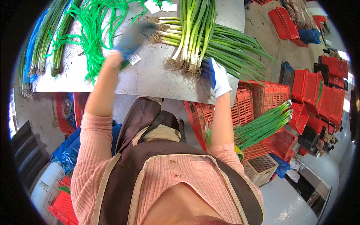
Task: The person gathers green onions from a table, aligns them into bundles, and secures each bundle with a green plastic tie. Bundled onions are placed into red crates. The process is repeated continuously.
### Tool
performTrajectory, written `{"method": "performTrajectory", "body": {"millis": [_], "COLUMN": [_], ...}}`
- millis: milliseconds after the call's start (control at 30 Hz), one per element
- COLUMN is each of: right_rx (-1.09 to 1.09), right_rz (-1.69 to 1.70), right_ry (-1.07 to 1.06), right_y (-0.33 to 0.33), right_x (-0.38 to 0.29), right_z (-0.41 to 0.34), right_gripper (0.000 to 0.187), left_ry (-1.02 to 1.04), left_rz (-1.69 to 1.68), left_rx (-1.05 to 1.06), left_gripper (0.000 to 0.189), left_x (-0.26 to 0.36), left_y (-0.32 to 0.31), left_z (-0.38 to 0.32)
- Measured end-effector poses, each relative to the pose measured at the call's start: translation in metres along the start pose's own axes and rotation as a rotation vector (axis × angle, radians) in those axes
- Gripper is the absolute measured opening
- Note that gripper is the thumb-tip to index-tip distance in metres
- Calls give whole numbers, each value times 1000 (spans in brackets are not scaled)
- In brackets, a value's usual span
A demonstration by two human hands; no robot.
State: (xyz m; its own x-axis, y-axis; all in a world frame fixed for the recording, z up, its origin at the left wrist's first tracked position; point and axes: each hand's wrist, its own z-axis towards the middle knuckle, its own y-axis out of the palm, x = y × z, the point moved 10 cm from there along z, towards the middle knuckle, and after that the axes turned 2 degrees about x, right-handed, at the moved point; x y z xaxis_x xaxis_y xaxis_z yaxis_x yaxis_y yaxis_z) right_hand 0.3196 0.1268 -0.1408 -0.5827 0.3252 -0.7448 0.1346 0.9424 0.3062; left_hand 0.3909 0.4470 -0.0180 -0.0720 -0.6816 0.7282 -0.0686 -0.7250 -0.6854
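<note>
My left hand [135,39], in a blue-grey glove, is blurred over the metal table [152,76], close to the root ends of a bunch of scallions lying crosswise [239,47]. Over that bunch lies a second bunch of scallions [194,31], its brown roots towards me. My right hand [218,74], in a white glove with blue palm, is beside those roots at the table's front right. Its fingertips are partly hidden, so its grip is unclear. A white printed tag [134,58] shows just below my left hand. A tangle of green ribbon-like ties [92,36] lies to the left.
More scallions [46,42] lie at the table's left end beside blue plastic. Red crates [264,94] stand below the table's right corner, with tied green stalks [264,125] across them. Further red crates [306,84] stand on the right. A blue plastic bag [66,150] sits lower left.
</note>
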Motion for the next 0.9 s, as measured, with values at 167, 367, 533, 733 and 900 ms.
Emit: {"method": "performTrajectory", "body": {"millis": [167, 367, 533, 733, 900], "right_rx": [-110, -217, -220, -247, -315], "right_rz": [-353, -28, -4, 50, -119], "right_ry": [-233, -94, -204, -89, -114], "right_y": [36, 79, 68, 16, -12], "right_x": [-20, -20, -49, 8, 64], "right_z": [16, -1, -67, -201, -237], "right_gripper": [45, 25, 22, 37, 33], "left_ry": [-294, -332, -288, -411, -855], "left_rz": [-460, -669, -786, -1821, -1878], "left_rx": [-382, -257, -342, -813, -725], "left_gripper": [25, 22, 26, 84, 59], "left_x": [10, 41, 86, 157, 176], "left_y": [160, 155, 158, 207, 270], "left_z": [-2, 2, -36, -145, -193]}}
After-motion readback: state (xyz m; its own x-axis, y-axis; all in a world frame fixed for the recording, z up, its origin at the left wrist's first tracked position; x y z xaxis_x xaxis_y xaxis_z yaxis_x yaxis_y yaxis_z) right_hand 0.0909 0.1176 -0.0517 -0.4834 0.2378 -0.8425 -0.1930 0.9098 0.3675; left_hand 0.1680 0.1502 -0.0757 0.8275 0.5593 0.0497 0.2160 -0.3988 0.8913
